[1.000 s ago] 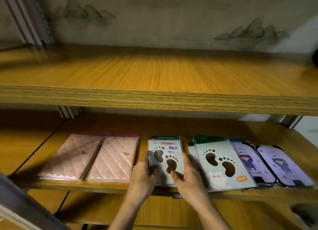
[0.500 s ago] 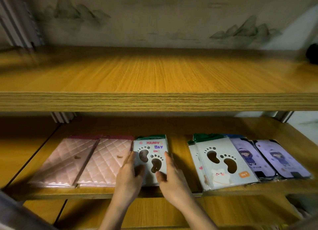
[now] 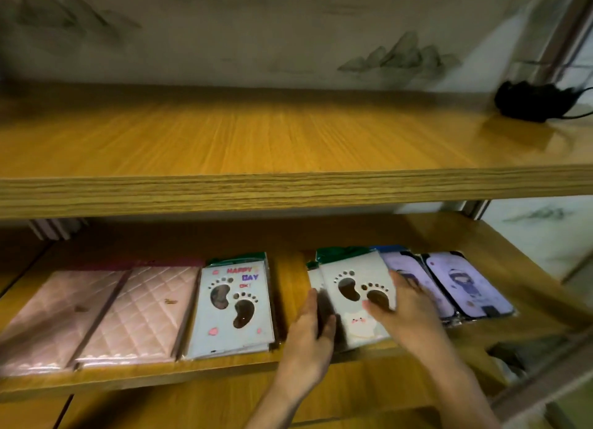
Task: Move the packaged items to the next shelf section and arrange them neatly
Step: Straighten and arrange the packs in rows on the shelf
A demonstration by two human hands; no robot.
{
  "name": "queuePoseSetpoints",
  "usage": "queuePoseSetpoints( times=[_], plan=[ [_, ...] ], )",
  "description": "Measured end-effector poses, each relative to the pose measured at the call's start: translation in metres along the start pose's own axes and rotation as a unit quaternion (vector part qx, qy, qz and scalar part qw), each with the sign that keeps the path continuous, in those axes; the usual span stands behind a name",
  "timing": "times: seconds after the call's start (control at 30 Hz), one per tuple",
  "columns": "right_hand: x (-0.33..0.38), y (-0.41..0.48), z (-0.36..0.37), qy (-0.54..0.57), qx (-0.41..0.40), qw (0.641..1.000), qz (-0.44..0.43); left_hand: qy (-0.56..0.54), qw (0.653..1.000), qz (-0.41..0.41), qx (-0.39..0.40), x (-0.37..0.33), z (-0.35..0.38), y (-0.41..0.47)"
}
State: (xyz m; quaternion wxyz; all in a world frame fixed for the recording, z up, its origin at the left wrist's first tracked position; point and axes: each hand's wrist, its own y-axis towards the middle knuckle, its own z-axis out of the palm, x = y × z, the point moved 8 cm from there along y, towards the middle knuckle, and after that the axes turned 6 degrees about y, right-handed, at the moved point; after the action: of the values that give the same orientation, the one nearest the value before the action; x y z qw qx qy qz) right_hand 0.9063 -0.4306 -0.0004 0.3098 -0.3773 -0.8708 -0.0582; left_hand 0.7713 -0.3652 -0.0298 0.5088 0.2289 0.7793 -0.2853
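Both hands on the footprint pack (image 3: pixel 351 295) now, top of a small stack near the middle-right of the lower shelf (image 3: pixel 224 375). Left hand (image 3: pixel 309 327) pressed flat against the stack's left edge, fingers straight, thumb tucked under or against the side. Right hand (image 3: pixel 406 309) spread on top, thumb across the printed feet, fingers reaching over the right edge. Looks like a two-sided clasp just forming, not a lift yet; pack flat on the wood. Hard to say how many packs sit beneath, perhaps two or three, edges blurred.

To the left, across a bare strip of shelf: one footprint pack with "HAPPY DAY" lettering (image 3: pixel 236 306), lying square, just beside two pink quilted packs (image 3: pixel 102 313) set side by side. That row reads as the tidy, finished part.

To the right, touching the held stack: two purple cartoon packs (image 3: pixel 449 284), overlapped and slightly fanned. Those, plus the stack in hand, judged as what remains.

Roughly halfway, then.

Above, the upper shelf (image 3: pixel 288 187) bare but for a dark object (image 3: pixel 532 101) at far right.
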Motion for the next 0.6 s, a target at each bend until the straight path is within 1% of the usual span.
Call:
queuePoseSetpoints(
  times=[0.1, 0.2, 0.3, 0.43, 0.5, 0.6],
  plan=[
    [0.013, -0.003, 0.007, 0.006, 0.003, 0.999, -0.044, -0.030, 0.999, -0.009, -0.021, 0.003, 0.004, 0.004],
    [0.017, -0.005, 0.017, -0.005, 0.034, 0.998, -0.055, -0.058, 0.996, -0.031, -0.058, 0.010, -0.001, 0.004],
    [0.019, -0.006, 0.019, -0.043, 0.053, 0.995, -0.073, -0.065, 0.992, -0.048, -0.095, 0.015, -0.002, 0.002],
    [0.021, -0.008, 0.029, -0.079, 0.092, 0.989, -0.089, -0.088, 0.987, -0.057, -0.120, 0.011, -0.001, 0.002],
    [0.017, -0.006, 0.035, -0.068, 0.115, 0.987, -0.086, -0.098, 0.985, -0.057, -0.129, 0.007, -0.001, 0.001],
    [0.012, -0.004, 0.036, -0.027, 0.125, 0.988, -0.086, -0.092, 0.986, -0.050, -0.132, 0.006, 0.001, 0.000]
  ],
)
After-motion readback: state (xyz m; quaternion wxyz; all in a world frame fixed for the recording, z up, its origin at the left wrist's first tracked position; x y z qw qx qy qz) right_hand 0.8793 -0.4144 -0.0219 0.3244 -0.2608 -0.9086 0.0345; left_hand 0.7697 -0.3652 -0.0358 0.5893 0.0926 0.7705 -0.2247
